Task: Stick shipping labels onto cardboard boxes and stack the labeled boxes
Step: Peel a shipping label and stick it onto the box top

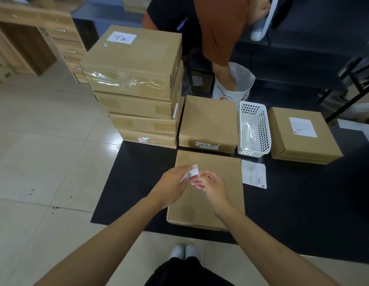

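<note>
1. Box stack point(136, 65), far left of the black mat point(130, 182). Four high, top box carries a handwritten white label plus clear tape. Looks like your finished pile; parked off to the side so it stays out of the work area.

2. Your left hand point(173, 184), above the near box. Fingers curled, pinching a small white label point(191, 172) at its left edge. Held up off the cardboard, prob. so you can peel or square it before sticking.

3. Work box point(206, 193), centre front, flat on mat, top bare, no label on it yet. Set right under both hands so the label drops straight on.

4. Your right hand point(210, 181), just beside the left. Fingertips curled in, nipping the label's right edge; likely working the backing loose, can't confirm.

5. Plain box point(208, 120), behind work box, touching the stack's right side. No top label seen; prob. next in queue.

6. Label sheets point(254, 174), flat on mat just right of work box. Within reach of your right hand = supply.

7. White perforated basket point(254, 129), btwn plain box and labelled box. Clear film inside, maybe peeled scraps.

8. Labelled box point(303, 135), far right, printed label on top, not yet stacked.

9. Second person point(218, 27), rear, arm in a white bag point(235, 83).
</note>
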### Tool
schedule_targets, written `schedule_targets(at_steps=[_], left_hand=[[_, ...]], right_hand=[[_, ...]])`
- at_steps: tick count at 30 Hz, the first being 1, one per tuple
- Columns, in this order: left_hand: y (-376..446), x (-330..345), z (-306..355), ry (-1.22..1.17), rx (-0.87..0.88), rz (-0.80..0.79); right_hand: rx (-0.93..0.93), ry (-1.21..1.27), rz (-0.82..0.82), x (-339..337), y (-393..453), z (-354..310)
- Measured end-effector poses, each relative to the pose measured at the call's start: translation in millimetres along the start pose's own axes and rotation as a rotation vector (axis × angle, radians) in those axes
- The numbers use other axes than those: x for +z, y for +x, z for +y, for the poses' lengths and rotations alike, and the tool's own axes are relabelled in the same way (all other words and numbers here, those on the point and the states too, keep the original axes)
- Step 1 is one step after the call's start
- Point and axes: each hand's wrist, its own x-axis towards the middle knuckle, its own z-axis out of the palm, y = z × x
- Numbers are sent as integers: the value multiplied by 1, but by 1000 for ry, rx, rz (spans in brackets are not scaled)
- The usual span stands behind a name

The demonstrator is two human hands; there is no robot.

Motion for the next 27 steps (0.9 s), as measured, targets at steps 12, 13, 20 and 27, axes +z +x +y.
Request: schedule_targets(at_steps=[12, 13, 20, 27], left_hand=[[3, 4, 6, 86, 48, -51], [4, 4, 7, 99, 43, -58], [5, 6, 21, -71, -5, 32], [5, 7, 24, -5, 40, 52]], right_hand=[[-79, -109, -54, -7, -2, -2], [-89, -122, -57, -8, -2, -2], [-158, -193, -49, -15, -2, 0], [-199, -227, -57, -19, -3, 4]])
